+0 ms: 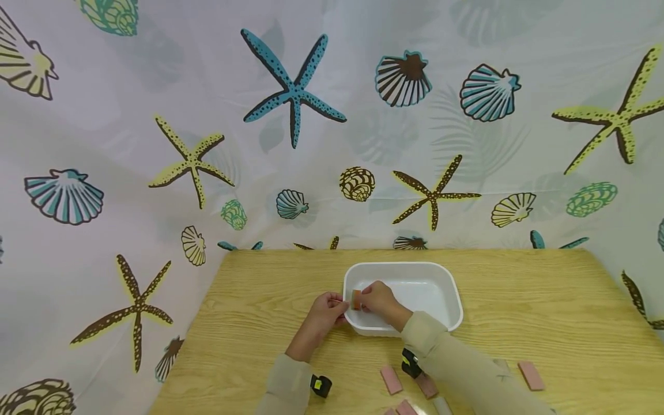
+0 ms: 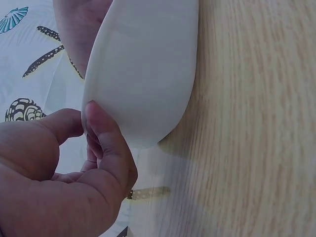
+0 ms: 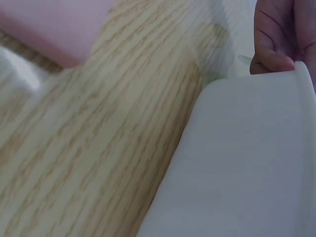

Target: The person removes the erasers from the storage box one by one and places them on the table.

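Observation:
A white plastic tub (image 1: 425, 266) stands on the wooden table. My left hand (image 1: 325, 310) pinches the tub's near left rim between thumb and fingers, as the left wrist view shows from close by with the hand (image 2: 84, 168) at the tub wall (image 2: 148, 69). Inside the tub, at its left end, my right hand (image 1: 381, 298) holds a small orange block with a greenish edge (image 1: 356, 300) by its right side. Its fingertips are partly hidden. The right wrist view has the tub's outer wall (image 3: 237, 153) and the left hand (image 3: 274, 39) at its corner.
Several pink blocks lie on the table in front of the tub, one (image 1: 391, 380) between the forearms and another (image 1: 531, 376) right of the right sleeve. A greyish block (image 1: 442, 406) lies at the bottom edge. Behind the table hangs a cloth (image 1: 332, 213) printed with shells and starfish.

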`<state>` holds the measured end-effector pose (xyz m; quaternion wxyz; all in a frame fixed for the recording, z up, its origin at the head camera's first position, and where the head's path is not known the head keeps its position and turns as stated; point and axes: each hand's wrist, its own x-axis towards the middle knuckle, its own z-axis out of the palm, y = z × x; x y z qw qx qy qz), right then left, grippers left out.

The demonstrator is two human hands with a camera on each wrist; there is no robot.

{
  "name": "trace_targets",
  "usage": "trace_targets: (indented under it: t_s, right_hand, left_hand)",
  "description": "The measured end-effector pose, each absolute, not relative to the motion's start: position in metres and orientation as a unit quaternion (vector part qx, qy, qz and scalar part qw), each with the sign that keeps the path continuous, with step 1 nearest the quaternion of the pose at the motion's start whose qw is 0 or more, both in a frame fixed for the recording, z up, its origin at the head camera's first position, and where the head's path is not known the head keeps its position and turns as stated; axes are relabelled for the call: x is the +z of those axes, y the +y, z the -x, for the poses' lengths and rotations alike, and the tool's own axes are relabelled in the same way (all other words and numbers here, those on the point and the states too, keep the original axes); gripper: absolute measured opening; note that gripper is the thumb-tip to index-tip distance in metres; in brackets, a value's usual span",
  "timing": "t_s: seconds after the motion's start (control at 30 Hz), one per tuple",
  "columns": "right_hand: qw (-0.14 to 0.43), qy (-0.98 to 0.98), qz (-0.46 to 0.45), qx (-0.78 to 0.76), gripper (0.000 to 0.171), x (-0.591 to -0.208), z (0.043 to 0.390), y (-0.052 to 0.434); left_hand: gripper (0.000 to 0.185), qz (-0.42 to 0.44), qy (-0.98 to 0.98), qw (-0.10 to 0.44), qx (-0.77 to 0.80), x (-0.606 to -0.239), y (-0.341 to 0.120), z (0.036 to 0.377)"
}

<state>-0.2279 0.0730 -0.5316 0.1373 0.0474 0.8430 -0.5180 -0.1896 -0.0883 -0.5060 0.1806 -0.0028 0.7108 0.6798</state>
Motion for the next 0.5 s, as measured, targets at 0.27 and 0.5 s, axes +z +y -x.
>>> trace_targets:
  t_s: [0.27,0.5]
  right_hand:
    - [0.077,0.877,-0.051,-0.472,0.014,-0.532,0.226,0.062]
    - [0.059,0.89,-0.047,-0.449,0.014,-0.534,0.223,0.057]
  left_hand:
    - [0.025,-0.007,0.709,0.176,0.683,-0.503,-0.088,0.187]
    - [0.025,-0.008,0.704,0.177,0.688,-0.507,-0.089,0.189]
